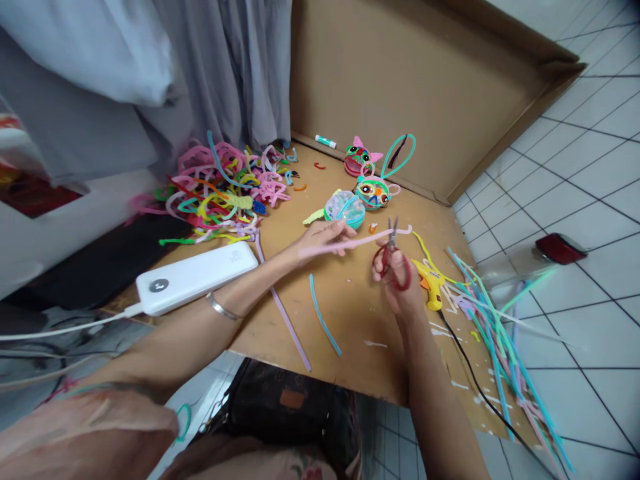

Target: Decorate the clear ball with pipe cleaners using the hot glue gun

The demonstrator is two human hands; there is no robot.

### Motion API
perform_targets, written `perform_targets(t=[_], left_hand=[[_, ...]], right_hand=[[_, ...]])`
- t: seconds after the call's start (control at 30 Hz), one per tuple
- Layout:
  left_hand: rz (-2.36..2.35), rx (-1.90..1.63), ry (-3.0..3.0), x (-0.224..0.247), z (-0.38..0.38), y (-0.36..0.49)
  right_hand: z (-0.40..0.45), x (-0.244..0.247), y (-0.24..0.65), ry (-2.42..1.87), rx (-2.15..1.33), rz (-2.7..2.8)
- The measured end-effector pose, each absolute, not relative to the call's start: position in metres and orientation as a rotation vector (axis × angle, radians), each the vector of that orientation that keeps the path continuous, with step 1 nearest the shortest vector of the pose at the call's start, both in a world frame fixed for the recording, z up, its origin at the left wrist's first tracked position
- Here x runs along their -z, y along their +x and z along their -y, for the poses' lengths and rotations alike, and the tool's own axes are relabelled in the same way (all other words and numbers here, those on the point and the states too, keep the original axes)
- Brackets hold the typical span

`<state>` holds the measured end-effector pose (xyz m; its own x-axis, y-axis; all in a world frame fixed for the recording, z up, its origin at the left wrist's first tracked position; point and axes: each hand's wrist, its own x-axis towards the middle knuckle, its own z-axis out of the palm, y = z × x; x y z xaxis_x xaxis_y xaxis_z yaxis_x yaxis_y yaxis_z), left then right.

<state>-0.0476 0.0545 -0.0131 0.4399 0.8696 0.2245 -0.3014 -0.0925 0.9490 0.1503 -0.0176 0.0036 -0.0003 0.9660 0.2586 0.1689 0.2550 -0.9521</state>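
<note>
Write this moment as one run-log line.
left hand: holding pink fuzzy strip | right hand: holding red-handled scissors, blades at strip | nearby: white power bank, yellow glue gun

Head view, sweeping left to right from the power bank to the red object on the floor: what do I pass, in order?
Power bank → short blue strip → scissors → yellow glue gun → red object on the floor.

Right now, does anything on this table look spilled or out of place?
Yes: long fuzzy stems stick out past the right edge of the table and might slide off; white streaks, perhaps dried glue, mark it near the yellow glue gun.
</note>
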Motion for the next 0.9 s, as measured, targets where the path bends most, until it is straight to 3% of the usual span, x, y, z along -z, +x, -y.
perform_targets(t=[0.27,0.43,0.57,0.77,0.9], left_hand=[[-0.468,-1.19,1.266,0.011,-0.049,-0.048],[-0.428,-1.202,1.326,0.009,-0.041,-0.042],[-0.478,-1.31,1.325,0.008,-0.041,-0.041],[-0.744,-1.472,1.714,0.007,-0.041,-0.046],[-0.834,-1.416,2.001,0.011,-0.041,-0.046]], right_hand=[[0.017,-0.01,0.159,-1.006,-1.012,1.281],[0.009,-0.001,0.159,-1.212,-0.912,1.219],[0.009,0.005,0.161,-1.46,-0.495,1.423],[0.021,0.004,0.151,-1.777,0.413,2.026],[0.025,0.008,0.14,-1.82,0.725,2.235]])
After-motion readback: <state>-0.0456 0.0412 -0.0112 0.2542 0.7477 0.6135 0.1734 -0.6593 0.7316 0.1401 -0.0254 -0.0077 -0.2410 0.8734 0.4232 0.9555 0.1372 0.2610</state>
